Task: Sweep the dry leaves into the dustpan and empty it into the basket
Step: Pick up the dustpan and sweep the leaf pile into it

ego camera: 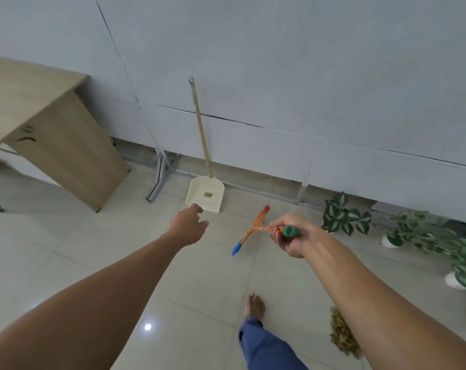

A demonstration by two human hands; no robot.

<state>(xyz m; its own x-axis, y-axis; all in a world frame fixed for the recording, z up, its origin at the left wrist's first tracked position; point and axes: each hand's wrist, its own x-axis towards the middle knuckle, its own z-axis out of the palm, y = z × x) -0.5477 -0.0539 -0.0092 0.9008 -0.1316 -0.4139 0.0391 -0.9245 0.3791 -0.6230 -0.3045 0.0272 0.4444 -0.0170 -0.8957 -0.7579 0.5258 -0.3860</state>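
Note:
A cream dustpan (205, 193) with a long wooden handle (200, 129) stands on the floor, its handle leaning against the grey wall. My left hand (188, 226) reaches out toward it with relaxed fingers, just short of the pan's near edge, holding nothing. My right hand (290, 236) grips the green-capped top of a broom handle; the broom's orange, red and blue head (249, 232) points down at the tiled floor. A pile of dry leaves (342, 335) lies on the floor at the lower right, partly hidden by my right forearm. No basket is in view.
A wooden desk (53, 134) with a metal leg stands at the left. Potted plants (344, 214) line the wall base at the right. A metal bracket (159, 180) props the wall panel beside the dustpan. My bare foot (254, 307) steps on the beige tiles.

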